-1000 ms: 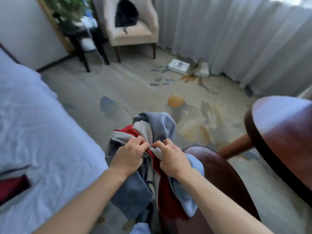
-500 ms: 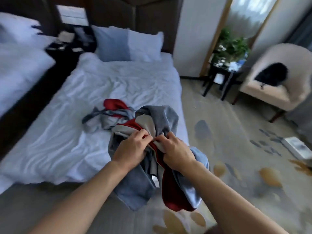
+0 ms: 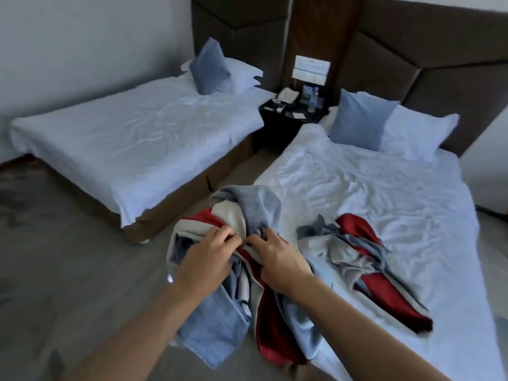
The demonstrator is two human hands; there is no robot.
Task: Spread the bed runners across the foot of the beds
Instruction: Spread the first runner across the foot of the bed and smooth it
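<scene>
Gripping one bunched bed runner (image 3: pixel 247 215) with both hands.
Left hand (image 3: pixel 204 259) and right hand (image 3: pixel 277 259) pinch its folds; another runner (image 3: pixel 365 259) lies crumpled on the right bed (image 3: pixel 412 193).

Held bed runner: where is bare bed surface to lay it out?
The left bed is bare from its blue pillow to the foot. The right bed is bare between its pillows and the crumpled runner, which crowds the foot.

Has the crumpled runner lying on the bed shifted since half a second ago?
No. The crumpled runner lies at the same spot on the bed sheet, same folds; only the camera turned.
</scene>
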